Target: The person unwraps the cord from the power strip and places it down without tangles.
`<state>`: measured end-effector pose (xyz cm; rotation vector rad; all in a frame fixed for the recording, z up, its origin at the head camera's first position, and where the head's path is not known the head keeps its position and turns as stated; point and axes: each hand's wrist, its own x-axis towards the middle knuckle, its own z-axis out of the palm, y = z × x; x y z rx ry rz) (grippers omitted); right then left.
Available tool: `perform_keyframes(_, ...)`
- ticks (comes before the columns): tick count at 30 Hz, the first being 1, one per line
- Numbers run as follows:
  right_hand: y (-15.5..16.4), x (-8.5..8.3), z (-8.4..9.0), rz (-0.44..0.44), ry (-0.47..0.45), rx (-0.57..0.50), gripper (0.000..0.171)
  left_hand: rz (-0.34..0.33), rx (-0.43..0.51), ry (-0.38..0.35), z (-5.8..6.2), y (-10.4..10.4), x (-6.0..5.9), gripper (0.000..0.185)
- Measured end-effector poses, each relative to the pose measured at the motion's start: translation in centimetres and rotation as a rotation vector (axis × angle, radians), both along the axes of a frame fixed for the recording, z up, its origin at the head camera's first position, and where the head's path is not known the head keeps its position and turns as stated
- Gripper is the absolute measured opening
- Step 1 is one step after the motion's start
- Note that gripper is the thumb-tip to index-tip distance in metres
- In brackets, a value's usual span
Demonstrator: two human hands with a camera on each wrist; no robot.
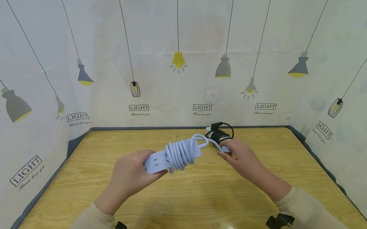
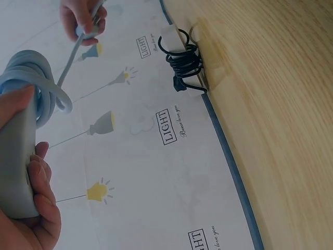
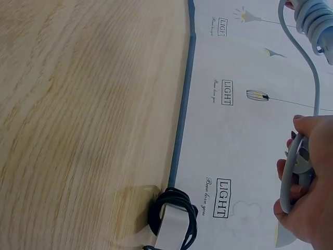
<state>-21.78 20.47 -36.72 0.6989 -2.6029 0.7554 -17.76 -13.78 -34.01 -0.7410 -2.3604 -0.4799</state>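
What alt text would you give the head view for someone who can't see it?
Two hands hold a pale blue power strip above a wooden table, its cord coiled around it. The left hand grips the strip; the right hand holds the cord's end. A second strip wound in black cord lies behind.

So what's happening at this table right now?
A person holds a pale blue power strip above the wooden table. The left hand grips the strip's socket end, and its cord is coiled around the body. The right hand pinches the cord's loose end, which hangs slack between the hands. At the table's far edge lies a second strip wrapped in black cord, untouched.
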Motion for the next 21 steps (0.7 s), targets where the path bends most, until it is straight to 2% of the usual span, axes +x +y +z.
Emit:
perform_keyframes(8, 0.8, 0.4, -0.7, 0.065, 0.087, 0.13, 0.018, 0.009, 0.056, -0.039, 0.1, -0.1, -0.1, 0.044)
perform_keyframes(15, 1.8, 1.1, -1.3, 0.166, 0.203, 0.191, 0.025, 0.104, 0.115, -0.085, 0.1, -0.6, -0.5, 0.041)
perform_keyframes(21, 2.1, 1.4, -1.2, 0.295, 0.28, 0.178, 0.049, 0.169, 0.136, -0.152, -0.3, -1.3, -1.3, 0.041)
